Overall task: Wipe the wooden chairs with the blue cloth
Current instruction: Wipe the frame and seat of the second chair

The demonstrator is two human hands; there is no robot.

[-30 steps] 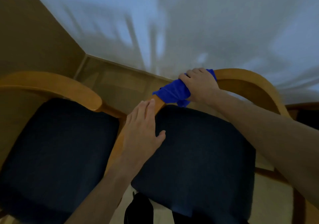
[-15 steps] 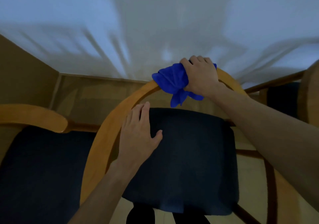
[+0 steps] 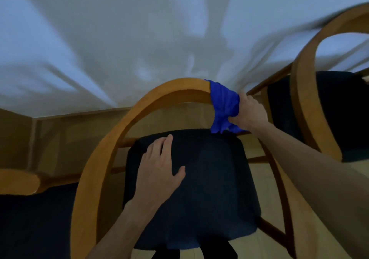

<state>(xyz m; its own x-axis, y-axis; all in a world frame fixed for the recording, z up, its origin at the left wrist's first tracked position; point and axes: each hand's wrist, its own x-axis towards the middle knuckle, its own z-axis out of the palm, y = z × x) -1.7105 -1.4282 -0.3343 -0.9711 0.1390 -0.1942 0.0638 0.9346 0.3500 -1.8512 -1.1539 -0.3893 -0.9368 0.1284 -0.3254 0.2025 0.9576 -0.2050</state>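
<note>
A wooden chair with a curved backrest rail (image 3: 127,123) and a dark blue seat cushion (image 3: 209,179) fills the middle. My right hand (image 3: 249,113) grips the bunched blue cloth (image 3: 224,105) wrapped over the rail's right side, near the top of the arch. My left hand (image 3: 159,169) lies flat with straight fingers on the cushion's left part. A second wooden chair (image 3: 303,107) with a dark cushion stands at the right. Part of a third chair's rail (image 3: 18,181) and cushion shows at the lower left.
A white wall (image 3: 139,29) rises close behind the chairs, above a wooden skirting board (image 3: 83,115). Light wooden floor (image 3: 265,200) shows between the chairs. Dark shoes or trouser legs (image 3: 165,255) appear at the bottom edge.
My right hand has slid the cloth along the rail from the top of the arch to its right side. The view has swung right, bringing the second chair into sight.
</note>
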